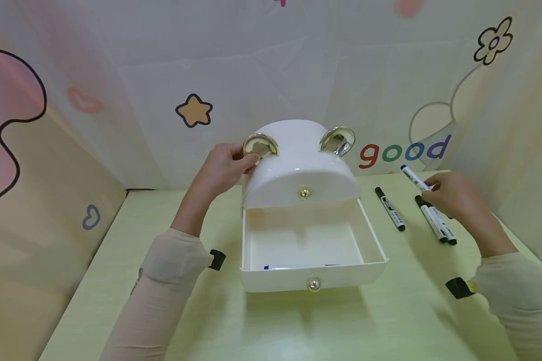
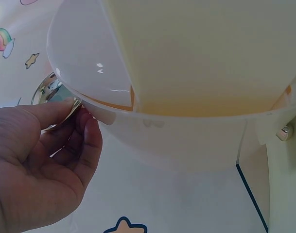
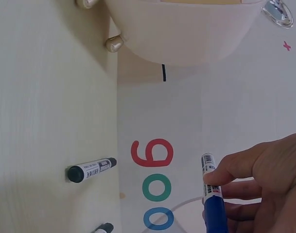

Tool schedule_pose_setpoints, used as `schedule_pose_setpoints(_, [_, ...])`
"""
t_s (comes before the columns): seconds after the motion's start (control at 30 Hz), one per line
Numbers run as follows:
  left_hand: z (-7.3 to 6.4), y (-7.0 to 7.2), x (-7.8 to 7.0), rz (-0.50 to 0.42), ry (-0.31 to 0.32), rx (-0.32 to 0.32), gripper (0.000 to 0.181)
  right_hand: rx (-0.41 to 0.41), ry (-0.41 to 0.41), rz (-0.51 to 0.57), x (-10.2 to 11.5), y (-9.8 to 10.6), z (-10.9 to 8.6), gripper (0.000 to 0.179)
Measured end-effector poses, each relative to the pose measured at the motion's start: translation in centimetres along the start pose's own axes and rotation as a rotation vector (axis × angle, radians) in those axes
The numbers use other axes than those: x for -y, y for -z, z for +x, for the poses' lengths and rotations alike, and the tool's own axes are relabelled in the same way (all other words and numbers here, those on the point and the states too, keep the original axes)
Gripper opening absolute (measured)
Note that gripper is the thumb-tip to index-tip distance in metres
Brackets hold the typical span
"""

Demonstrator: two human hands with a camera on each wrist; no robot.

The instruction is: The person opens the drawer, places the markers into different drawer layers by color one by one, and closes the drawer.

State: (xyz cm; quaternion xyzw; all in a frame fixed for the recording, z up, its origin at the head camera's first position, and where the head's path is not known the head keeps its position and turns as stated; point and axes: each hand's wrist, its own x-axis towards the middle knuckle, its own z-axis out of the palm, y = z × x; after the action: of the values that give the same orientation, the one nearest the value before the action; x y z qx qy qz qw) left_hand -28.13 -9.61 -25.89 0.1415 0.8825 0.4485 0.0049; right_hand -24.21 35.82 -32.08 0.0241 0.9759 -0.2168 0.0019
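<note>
A white storage box [image 1: 298,173] with a rounded top and gold-rimmed ears stands at the middle of the table, its lower drawer [image 1: 313,278] pulled out. My left hand [image 1: 223,168] pinches the box's left ear [image 1: 261,145] between thumb and fingers. In the left wrist view, thumb and fingers meet on that ear's gold rim [image 2: 72,109]. At the right, my right hand [image 1: 453,195] grips a white marker with blue ends [image 1: 414,178], raised over the other markers. Inside the drawer lies a blue-tipped pen or marker [image 1: 282,267], mostly hidden by the front wall.
One black-capped marker [image 1: 390,209] lies on the table right of the box. More black-capped markers [image 1: 431,219] lie beneath my right hand, partly covered by it. A printed curtain [image 1: 198,55] hangs behind and at both sides of the table.
</note>
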Motion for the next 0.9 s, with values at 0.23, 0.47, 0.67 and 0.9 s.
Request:
schedule_pose_setpoints(0.23, [0.0,0.0,-0.1,-0.002,-0.001,0.004,0.029,-0.027,0.044,-0.003,1.0,0.8,-0.8,0.036])
schedule_pose_setpoints(0.47, [0.0,-0.1,0.1,0.005,-0.01,-0.004,0.028,-0.058,0.085,-0.05,2.4,1.9,-1.9,0.034])
schedule_pose_setpoints(0.67, [0.0,0.0,0.0,-0.003,-0.018,-0.008,0.027,-0.08,0.097,-0.031,3.6,2.5,-2.9,0.033])
schedule_pose_setpoints(0.9, [0.0,0.0,0.0,0.004,-0.009,-0.01,0.027,-0.12,0.137,-0.038,4.9,3.0,-3.7,0.031])
